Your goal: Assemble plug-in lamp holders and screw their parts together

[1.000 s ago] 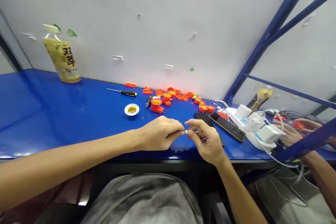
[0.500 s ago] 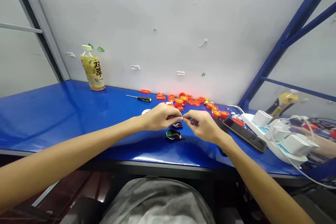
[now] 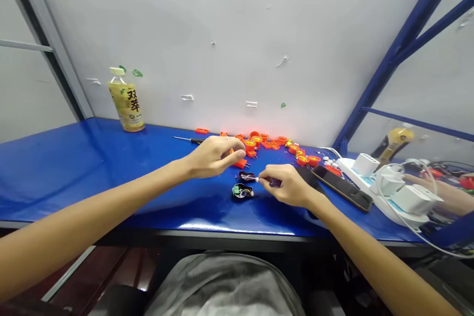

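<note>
My right hand (image 3: 283, 182) pinches a small white connector (image 3: 256, 179), at the right end of a dark shell (image 3: 247, 176) on the blue table (image 3: 155, 202). Nearer the front edge lies a second dark shell (image 3: 240, 191) with a green part and thin wires inside. My left hand (image 3: 218, 156) hovers left of the orange parts, its fingers curved and apart, with nothing visible between them. An orange piece with metal pins (image 3: 241, 163) is just beneath its fingertips.
Orange and yellow parts (image 3: 274, 144) are scattered along the wall. A screwdriver (image 3: 187, 139) and a bottle (image 3: 127, 103) are at left. Rightward are a phone (image 3: 342, 187), a white power strip (image 3: 392, 210) with chargers and cables, and another person's arm (image 3: 439, 192).
My left hand has let go of what it held near my right fingertips and moved left and up. My right hand has lowered slightly. The view has shifted slightly.
</note>
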Motion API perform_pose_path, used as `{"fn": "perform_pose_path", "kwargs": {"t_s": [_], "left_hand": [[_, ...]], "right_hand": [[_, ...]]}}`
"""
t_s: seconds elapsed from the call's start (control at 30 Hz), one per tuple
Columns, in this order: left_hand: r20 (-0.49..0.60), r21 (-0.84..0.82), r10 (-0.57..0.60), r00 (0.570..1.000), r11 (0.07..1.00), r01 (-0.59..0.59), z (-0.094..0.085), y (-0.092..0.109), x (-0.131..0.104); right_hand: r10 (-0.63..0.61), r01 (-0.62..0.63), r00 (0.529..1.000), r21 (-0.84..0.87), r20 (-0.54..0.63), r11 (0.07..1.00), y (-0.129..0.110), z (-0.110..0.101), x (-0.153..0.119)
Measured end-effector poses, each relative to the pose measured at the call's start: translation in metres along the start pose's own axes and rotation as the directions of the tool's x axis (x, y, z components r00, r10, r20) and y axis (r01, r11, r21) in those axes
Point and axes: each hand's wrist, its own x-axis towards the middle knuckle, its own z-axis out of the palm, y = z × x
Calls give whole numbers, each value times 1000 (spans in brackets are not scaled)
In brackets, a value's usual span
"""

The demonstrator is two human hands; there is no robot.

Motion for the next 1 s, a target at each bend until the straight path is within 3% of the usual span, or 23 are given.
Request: {"fn": "perform_pose_path", "kwargs": {"t_s": [0.1,0.2,0.3,0.43,0.7,1.0], "left_hand": [[112,105,58,992,992,-70,-3,1,-11],[261,226,31,965,970,-92,9,7,-19],[337,264,-10,941,961,-84,24,13,-21],[333,204,29,942,974,-102,33,11,-23],[288,50,61,956,996,-79,31,8,-31],[274,75,61,960,994,-85,32,10,-30]], "right_hand": [[-22,22,1000,-23,16,999,4,-3,-11],[-18,21,999,-62,49,998,7,-2,-16],[-17,24,996,-88,84,996,7,1,-16],[-24,34,995,-103,100,994,5,3,-14],[-28,48,995,-209,100,977,-5,8,-10],[-11,40,995,-290,100,956,-8,12,-10]]}}
